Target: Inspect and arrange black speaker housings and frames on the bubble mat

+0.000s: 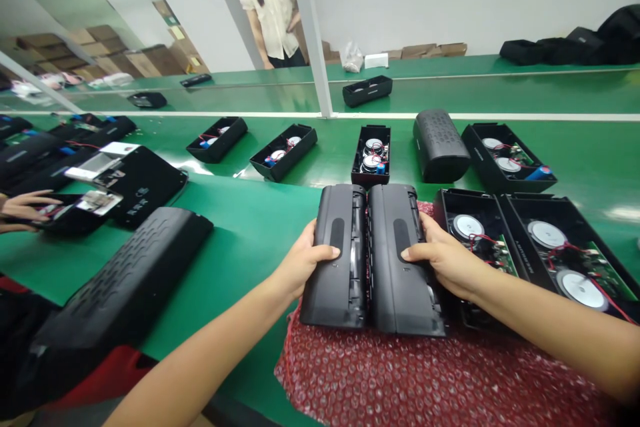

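My left hand (311,259) grips a black plastic speaker housing (327,280) by its left side, thumb on the top face. Beside it, my right hand (443,255) is closed round a second black speaker housing (397,280), its thumb near the dark oval patch. The two housings lie side by side, a narrow gap between them, over red bubble wrap (380,373). Just right of my right hand are two open speaker shells, one nearer (513,240) and one farther right (623,273), showing white round drivers, red wires and green circuit boards.
More open shells (371,153) stand in a row along the green bench, with a closed speaker (440,147) among them. At left a co-worker's hand (30,207) is by a black box (145,183). A person (270,7) stands behind a white post (313,33).
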The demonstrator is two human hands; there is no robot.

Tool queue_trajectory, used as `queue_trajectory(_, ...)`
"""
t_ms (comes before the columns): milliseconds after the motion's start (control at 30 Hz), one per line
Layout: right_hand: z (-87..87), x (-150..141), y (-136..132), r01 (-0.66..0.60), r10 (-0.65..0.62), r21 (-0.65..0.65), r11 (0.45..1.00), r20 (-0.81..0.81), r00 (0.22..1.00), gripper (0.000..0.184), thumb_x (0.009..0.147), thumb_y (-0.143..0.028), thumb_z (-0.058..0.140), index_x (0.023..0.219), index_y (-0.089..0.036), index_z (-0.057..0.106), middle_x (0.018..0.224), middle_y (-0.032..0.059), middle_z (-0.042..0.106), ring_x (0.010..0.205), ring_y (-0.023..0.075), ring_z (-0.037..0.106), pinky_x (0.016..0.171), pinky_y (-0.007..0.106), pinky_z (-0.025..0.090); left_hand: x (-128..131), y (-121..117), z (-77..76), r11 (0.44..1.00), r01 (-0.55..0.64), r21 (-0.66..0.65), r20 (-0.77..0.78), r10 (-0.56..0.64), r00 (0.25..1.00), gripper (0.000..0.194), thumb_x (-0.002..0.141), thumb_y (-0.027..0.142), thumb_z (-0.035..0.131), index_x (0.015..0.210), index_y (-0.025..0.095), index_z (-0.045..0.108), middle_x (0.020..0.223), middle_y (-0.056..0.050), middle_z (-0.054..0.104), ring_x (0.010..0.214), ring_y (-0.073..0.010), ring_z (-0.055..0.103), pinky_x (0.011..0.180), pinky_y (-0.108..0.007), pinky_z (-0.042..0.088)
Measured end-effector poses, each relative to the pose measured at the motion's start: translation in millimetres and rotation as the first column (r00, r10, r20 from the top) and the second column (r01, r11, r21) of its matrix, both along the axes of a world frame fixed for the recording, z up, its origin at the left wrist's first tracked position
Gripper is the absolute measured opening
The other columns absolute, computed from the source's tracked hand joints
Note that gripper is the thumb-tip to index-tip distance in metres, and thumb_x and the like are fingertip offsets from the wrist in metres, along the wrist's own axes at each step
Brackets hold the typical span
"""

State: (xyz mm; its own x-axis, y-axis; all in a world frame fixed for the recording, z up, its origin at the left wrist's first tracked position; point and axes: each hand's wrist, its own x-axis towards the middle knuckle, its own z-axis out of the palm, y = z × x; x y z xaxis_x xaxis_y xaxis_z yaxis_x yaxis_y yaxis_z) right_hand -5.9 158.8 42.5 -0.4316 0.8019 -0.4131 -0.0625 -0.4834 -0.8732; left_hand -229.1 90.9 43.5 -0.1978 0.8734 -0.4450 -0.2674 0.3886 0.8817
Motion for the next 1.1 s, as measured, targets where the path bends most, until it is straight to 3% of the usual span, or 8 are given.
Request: queue_trajectory(1100,-0.1,1.3,0.0,0.012,-0.012,-0.015,1.000,0.025,1.000,0.075,0.051,-0.015,0.069,0.121,-0.028,0.048,0.099,-0.0001,0.068,0.085,0.0218,0.063,0.073,0.033,0.051,0.1,-0.7,-1.3,1.000,-0.001,0.013,0.011,0.001,1.000,0.088,0.050,0.019,0.075,0.133,0.019,0.044,0.098,-0.003,0.066,0.067,-0.0173,0.063,0.062,-0.031,0.055)
